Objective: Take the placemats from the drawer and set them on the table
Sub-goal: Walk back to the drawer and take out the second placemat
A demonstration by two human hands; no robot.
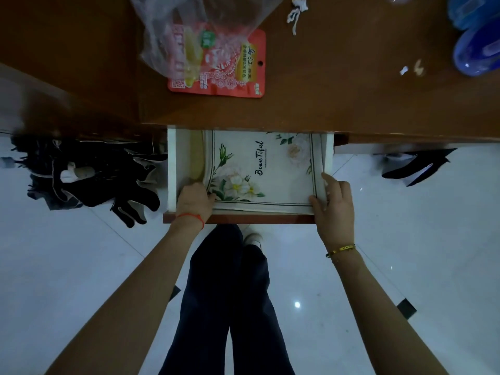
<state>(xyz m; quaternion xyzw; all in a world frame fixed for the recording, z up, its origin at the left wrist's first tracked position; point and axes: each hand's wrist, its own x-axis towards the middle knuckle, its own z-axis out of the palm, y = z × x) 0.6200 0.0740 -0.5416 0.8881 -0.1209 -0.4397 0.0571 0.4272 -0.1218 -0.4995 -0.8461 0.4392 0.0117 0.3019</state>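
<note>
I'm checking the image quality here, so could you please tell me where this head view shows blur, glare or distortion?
Head view: dim overall; wide-angle bending at the table edge; motion smear at far left; small glare spot on the floor; placemat print stays legible.

There is just 1 view — from a camera on the person's head, looking almost straight down. It sits high over the open drawer (173, 169), with the brown table (338, 85) at the top of the picture and the shiny floor (405, 239) far below — both arms reach forward.
</note>
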